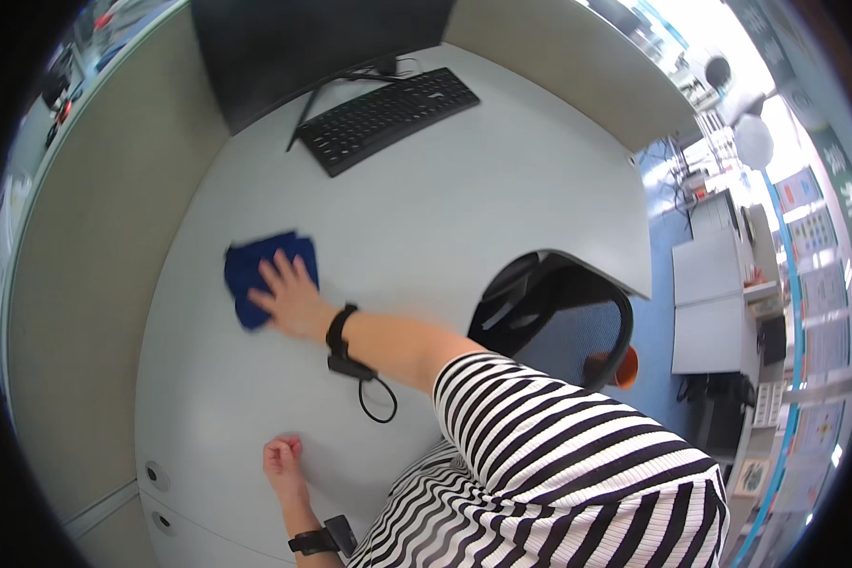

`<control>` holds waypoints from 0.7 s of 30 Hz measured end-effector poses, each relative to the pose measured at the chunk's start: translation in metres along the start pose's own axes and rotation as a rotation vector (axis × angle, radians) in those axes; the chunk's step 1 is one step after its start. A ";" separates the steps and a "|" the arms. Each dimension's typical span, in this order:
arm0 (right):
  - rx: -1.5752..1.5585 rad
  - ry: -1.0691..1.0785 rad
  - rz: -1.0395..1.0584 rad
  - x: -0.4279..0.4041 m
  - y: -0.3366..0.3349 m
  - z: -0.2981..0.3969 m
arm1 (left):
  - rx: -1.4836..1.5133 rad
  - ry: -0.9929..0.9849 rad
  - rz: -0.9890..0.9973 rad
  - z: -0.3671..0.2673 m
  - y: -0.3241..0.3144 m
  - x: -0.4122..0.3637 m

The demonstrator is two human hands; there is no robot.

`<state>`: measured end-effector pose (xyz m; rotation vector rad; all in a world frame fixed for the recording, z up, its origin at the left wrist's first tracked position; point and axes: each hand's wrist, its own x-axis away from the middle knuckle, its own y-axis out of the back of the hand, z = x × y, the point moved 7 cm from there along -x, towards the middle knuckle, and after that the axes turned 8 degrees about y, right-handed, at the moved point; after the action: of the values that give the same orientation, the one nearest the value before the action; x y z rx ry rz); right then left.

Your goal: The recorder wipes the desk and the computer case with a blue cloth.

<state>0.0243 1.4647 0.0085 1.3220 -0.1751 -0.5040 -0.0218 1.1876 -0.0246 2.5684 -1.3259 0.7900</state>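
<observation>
My right hand lies flat with spread fingers on a dark blue cloth, pressing it against the light grey desk on its left side. A black strap with a small device and a looped cable is round the right wrist. Nearer to my body, my left hand rests at the desk with its fingers curled in and nothing visible in them. Its wrist also bears a black strap with a device. The cloth looks folded or bunched, and part of it is hidden under the right hand.
A black keyboard lies before a black monitor on a stand. Beige partitions border the desk. A black mesh chair stands at its right edge, beside an orange round object. Two cable grommets are at lower left.
</observation>
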 end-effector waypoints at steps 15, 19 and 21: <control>0.212 0.214 -0.054 0.191 0.011 0.167 | 0.094 0.015 -0.038 -0.046 0.045 0.067; 0.000 0.206 0.069 0.234 -0.005 0.183 | 0.012 -0.015 0.089 -0.038 0.019 0.078; -0.087 0.155 0.052 0.251 -0.012 0.183 | -0.047 -0.006 0.172 -0.035 0.006 0.071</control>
<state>0.1685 1.1891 0.0036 1.2623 -0.0584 -0.3598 -0.0069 1.1457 0.0408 2.4476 -1.5646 0.7679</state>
